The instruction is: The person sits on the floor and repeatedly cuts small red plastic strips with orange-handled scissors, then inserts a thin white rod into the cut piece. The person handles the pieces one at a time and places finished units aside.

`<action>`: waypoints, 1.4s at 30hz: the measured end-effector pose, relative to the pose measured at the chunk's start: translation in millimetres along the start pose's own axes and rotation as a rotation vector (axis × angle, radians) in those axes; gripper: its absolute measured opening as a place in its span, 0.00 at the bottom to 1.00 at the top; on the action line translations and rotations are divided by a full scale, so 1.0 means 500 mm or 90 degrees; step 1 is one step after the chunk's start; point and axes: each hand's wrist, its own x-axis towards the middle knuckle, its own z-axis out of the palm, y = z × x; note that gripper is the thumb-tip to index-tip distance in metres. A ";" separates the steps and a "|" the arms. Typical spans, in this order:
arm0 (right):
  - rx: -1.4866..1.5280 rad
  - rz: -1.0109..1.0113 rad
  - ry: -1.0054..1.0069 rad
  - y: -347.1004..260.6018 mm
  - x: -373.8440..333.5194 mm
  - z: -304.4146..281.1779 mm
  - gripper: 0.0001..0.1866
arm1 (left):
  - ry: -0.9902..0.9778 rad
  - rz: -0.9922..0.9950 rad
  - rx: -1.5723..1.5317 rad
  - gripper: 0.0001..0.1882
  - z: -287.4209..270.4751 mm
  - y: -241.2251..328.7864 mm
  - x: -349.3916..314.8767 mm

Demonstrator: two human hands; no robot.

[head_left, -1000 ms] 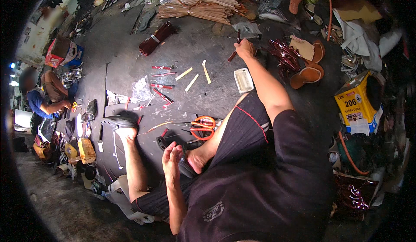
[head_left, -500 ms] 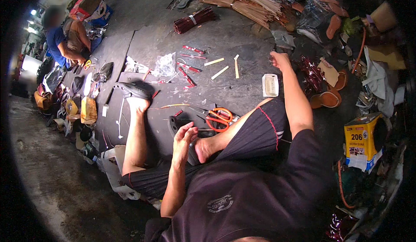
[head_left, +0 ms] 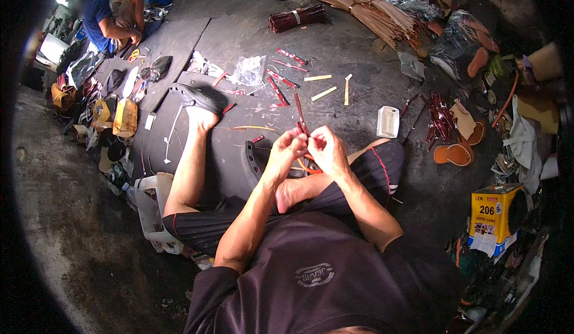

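Observation:
My left hand (head_left: 284,156) and my right hand (head_left: 328,150) meet in front of my crossed legs, fingers pinched together on a thin dark red strip (head_left: 300,112). Its far end sticks up beyond the fingertips; its lower part is hidden by them. Partly covered below my hands are orange-handled scissors (head_left: 309,165). Beyond them, on the dark floor mat, several patterned red strips (head_left: 292,57) lie beside a clear plastic bag (head_left: 248,70). Pale yellow strips (head_left: 323,94) are right of these. A small white tray (head_left: 388,122) sits beyond my right knee.
At right are a heap of dark red strips (head_left: 441,119), an orange sandal (head_left: 453,154) and a yellow box (head_left: 494,217). Bundled brown strips (head_left: 365,10) and a dark red bundle (head_left: 297,18) lie at the far side. Another person (head_left: 107,20) sits far left, near piled bags.
My right hand has come back from the far right to meet my left hand, which has moved forward and right. Both now grip a red strip. The view has shifted.

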 end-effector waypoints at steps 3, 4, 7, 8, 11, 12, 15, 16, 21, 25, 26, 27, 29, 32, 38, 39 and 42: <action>0.017 0.058 -0.058 0.006 -0.029 0.022 0.06 | -0.002 -0.006 0.028 0.12 -0.032 -0.029 -0.032; 0.069 0.093 -0.041 0.029 -0.037 0.035 0.06 | 0.019 -0.015 0.019 0.12 -0.042 -0.043 -0.039; 0.229 0.193 0.045 0.070 -0.053 0.058 0.07 | 0.084 -0.024 0.003 0.11 -0.079 -0.079 -0.025; 0.269 0.129 0.076 0.072 -0.047 0.060 0.07 | 0.105 -0.025 -0.001 0.11 -0.093 -0.086 -0.020; 0.147 0.099 0.065 0.020 -0.042 0.021 0.07 | 0.116 -0.021 0.252 0.16 -0.128 -0.075 0.000; 0.077 0.071 0.053 -0.009 -0.041 0.005 0.07 | 0.124 -0.013 0.421 0.18 -0.131 -0.061 0.000; -0.095 -0.077 0.044 -0.093 -0.030 -0.020 0.07 | 0.263 0.274 0.733 0.23 -0.148 -0.065 0.008; -0.148 -0.134 0.049 -0.112 -0.029 -0.028 0.07 | 0.173 0.247 0.500 0.24 -0.137 -0.040 0.001; -0.129 -0.217 0.028 -0.187 -0.032 -0.042 0.11 | -0.014 0.178 -0.089 0.26 -0.069 0.146 -0.098; -0.143 -0.314 0.018 -0.207 -0.036 -0.036 0.13 | 0.042 0.164 -0.096 0.18 -0.061 0.171 -0.126; -0.130 -0.309 0.015 -0.210 -0.040 -0.032 0.13 | 0.039 0.154 -0.104 0.17 -0.062 0.173 -0.133; -0.116 -0.304 0.013 -0.216 -0.043 -0.028 0.13 | 0.035 0.143 -0.111 0.16 -0.060 0.178 -0.142; -0.103 -0.295 0.013 -0.222 -0.047 -0.025 0.13 | 0.033 0.130 -0.129 0.15 -0.058 0.179 -0.149; -0.094 -0.280 0.013 -0.228 -0.048 -0.023 0.12 | 0.041 0.121 -0.152 0.16 -0.056 0.179 -0.152; -0.065 -0.248 -0.011 -0.228 -0.051 -0.019 0.12 | 0.035 0.129 -0.172 0.17 -0.056 0.176 -0.150; -0.062 -0.243 -0.010 -0.226 -0.053 -0.018 0.12 | 0.037 0.135 -0.172 0.17 -0.053 0.177 -0.152; -0.056 -0.231 -0.012 -0.224 -0.055 -0.014 0.12 | 0.050 0.159 -0.157 0.15 -0.052 0.168 -0.149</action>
